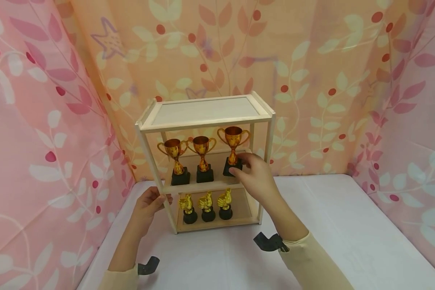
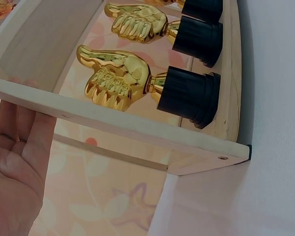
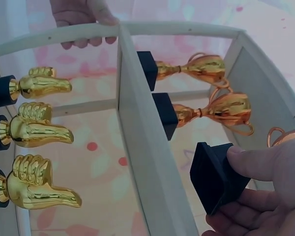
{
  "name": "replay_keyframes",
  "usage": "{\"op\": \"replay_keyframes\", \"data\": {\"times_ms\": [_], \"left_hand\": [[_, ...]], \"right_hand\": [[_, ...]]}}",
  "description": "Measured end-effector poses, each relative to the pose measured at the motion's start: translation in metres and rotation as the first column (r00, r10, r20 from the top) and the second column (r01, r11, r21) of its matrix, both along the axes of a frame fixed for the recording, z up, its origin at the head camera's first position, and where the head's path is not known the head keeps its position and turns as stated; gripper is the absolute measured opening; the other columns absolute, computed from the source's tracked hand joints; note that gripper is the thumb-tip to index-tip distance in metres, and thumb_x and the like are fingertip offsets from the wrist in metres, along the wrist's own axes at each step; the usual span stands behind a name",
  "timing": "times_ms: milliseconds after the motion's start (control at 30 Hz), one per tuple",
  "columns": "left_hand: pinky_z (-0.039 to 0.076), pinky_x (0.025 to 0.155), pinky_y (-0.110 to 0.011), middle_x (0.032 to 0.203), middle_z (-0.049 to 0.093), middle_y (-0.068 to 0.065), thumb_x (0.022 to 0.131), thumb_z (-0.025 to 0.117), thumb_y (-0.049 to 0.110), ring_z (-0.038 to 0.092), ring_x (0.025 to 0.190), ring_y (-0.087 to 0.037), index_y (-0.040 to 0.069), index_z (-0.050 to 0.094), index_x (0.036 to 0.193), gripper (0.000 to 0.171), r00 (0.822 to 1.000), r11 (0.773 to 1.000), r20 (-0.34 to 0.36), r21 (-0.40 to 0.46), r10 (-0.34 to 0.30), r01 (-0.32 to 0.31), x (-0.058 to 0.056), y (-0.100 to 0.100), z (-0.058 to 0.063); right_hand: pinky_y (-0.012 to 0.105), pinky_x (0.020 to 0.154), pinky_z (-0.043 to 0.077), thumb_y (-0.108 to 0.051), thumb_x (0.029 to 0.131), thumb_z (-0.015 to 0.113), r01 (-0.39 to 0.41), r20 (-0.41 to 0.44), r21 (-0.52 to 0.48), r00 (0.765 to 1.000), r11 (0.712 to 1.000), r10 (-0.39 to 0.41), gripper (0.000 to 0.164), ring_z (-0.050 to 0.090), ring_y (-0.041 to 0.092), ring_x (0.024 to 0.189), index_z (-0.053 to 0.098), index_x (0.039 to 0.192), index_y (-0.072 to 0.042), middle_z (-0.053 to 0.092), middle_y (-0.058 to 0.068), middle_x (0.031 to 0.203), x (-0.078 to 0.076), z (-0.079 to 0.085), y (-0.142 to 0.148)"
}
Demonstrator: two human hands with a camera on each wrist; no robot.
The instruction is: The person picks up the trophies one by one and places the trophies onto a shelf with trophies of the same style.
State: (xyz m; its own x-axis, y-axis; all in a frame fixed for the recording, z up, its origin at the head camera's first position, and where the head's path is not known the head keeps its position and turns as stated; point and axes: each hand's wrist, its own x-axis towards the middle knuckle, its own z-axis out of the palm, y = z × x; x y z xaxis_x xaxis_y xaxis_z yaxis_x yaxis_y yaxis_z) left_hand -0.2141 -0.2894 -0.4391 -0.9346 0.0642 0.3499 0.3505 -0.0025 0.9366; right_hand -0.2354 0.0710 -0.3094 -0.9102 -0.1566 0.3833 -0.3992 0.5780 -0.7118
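My right hand (image 1: 259,179) pinches the black base (image 3: 211,177) of a gold trophy cup (image 1: 233,137), thumb on one side and fingers on the other. That cup is at the right of the middle tier, its base raised and tilted in the right wrist view. Two more trophy cups (image 1: 173,150) (image 1: 202,147) stand on the middle tier to its left. My left hand (image 1: 147,207) grips the left front post (image 2: 108,120) of a small wooden shelf (image 1: 207,187), fingers curled behind it. Several gold thumbs-up trophies (image 2: 120,78) on black bases stand in a row on the bottom tier.
The shelf's flat top panel (image 1: 206,110) covers the middle tier from above. Underneath is a table with a white cloth (image 1: 311,241). Patterned curtains (image 1: 311,80) hang behind and at both sides. Dark camera mounts (image 1: 270,241) stick out from both wrists.
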Motion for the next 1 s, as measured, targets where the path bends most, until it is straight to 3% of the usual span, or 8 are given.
{"op": "replay_keyframes", "data": {"times_ms": [467,1000], "left_hand": [[0.059,0.09,-0.028,0.1,0.072,0.002,0.104,0.058,0.008,0.074,0.096,-0.012,0.008,0.057,0.114,0.01,1.0,1.0,0.004,-0.009,-0.002,0.002,0.0,0.002,0.001],[0.059,0.09,-0.028,0.101,0.073,0.004,0.104,0.058,0.006,0.074,0.095,-0.01,0.01,0.057,0.113,0.01,1.0,1.0,-0.015,-0.005,-0.007,0.007,0.0,0.0,-0.001]], "right_hand": [[0.05,0.097,0.053,-0.035,0.093,0.075,0.017,0.062,0.036,0.998,0.999,-0.019,0.052,0.062,0.032,0.116,0.061,0.138,-0.012,0.065,0.009,0.129,-0.02,-0.005,-0.003],[0.051,0.108,0.048,-0.03,0.093,0.076,-0.017,0.101,0.078,0.995,0.997,0.009,0.054,0.058,0.032,0.13,0.059,0.14,-0.009,0.062,0.011,0.14,-0.025,-0.008,-0.004]]}}
